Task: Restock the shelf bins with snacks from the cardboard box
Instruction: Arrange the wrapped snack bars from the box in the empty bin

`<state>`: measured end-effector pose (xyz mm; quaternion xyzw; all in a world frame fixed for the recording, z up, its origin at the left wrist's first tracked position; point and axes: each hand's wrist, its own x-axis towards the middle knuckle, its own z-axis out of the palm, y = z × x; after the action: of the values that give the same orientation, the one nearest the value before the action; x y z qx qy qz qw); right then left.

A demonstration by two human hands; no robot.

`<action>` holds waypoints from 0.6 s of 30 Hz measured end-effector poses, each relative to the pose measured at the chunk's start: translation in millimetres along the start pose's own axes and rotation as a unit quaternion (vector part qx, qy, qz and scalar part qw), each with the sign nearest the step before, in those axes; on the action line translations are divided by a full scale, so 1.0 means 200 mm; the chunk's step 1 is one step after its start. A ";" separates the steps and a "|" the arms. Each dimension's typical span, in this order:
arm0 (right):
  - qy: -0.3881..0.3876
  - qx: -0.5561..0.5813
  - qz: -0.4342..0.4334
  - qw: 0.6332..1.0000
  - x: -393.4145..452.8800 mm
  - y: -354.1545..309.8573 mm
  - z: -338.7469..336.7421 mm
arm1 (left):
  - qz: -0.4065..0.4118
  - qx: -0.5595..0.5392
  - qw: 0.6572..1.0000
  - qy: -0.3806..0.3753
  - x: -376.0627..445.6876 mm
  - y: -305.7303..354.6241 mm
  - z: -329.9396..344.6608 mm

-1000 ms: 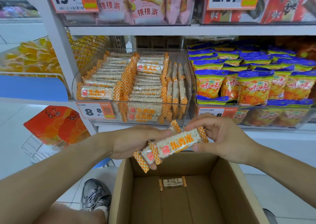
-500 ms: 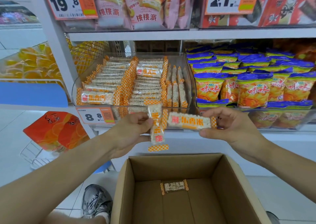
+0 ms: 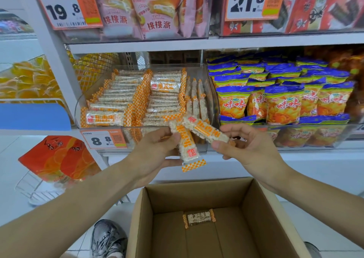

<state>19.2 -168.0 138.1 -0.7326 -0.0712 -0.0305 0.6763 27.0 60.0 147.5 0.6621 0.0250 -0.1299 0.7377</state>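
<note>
My left hand (image 3: pixel 155 153) grips a rice snack bar (image 3: pixel 187 147) that hangs nearly upright, orange-checked end down. My right hand (image 3: pixel 244 145) pinches a second rice snack bar (image 3: pixel 204 129) by its right end; it lies slanted and crosses the first bar's top. Both bars hover just in front of the clear shelf bin (image 3: pixel 209 92), which is packed with rows of the same bars. Below stands the open cardboard box (image 3: pixel 197 194) with one bar (image 3: pixel 199 218) lying on its bottom.
A bin of blue and orange chip bags (image 3: pixel 283 102) sits to the right. Pink pie packs (image 3: pixel 137 11) fill the shelf above. A price tag reading 8.8 (image 3: pixel 103 139) hangs on the bin front. An orange bag (image 3: pixel 57 159) rests in a wire rack at left. A grey shoe (image 3: pixel 106 238) shows beside the box.
Both hands have risen from just above the box to the bin's front edge, each carrying a bar. The right-hand bar tilted and now overlaps the left-hand bar.
</note>
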 end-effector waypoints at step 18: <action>-0.191 -0.227 -0.097 0.950 0.02 -0.03 -0.03 | 0.031 0.352 0.923 -0.156 -0.08 0.02 -0.07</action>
<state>21.6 -173.7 145.4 -0.8485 -0.2613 0.0291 0.4592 14.1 76.5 152.6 0.8506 -0.1585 -0.2088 0.4557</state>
